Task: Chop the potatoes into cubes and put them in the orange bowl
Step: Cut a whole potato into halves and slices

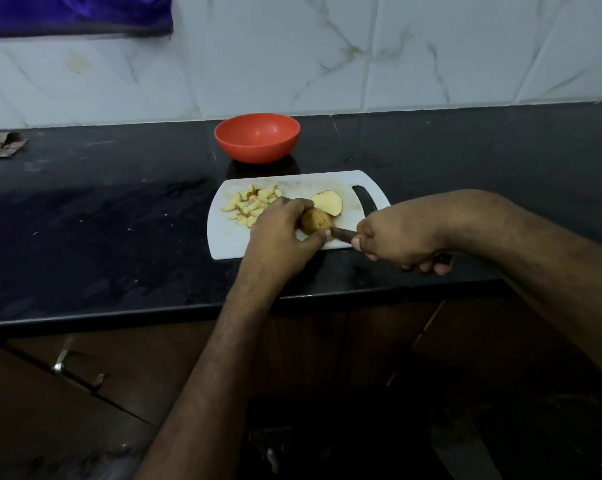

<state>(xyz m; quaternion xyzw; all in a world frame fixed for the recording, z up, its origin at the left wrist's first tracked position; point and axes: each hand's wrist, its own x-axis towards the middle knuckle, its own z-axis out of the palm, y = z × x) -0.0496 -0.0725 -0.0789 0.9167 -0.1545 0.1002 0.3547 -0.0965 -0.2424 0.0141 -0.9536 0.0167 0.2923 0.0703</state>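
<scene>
**Potato half under the blade**

Nearest, right hand (393,237) clenched round knife (342,234), tip against potato half (315,220). Left hand (280,233) curled over that half, pinning it on white cutting board (230,237). Beyond: second half (328,201) cut face up, cut pieces (251,204) piled left. Farthest, orange bowl (256,137) on black counter (102,220).

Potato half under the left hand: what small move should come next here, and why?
Probably press the knife down through the potato half. The left hand grips it skin-up on the cutting board, the right hand holds the knife with its blade at the potato's near side, and it looks uncut. The orange bowl shows no pieces inside.
</scene>
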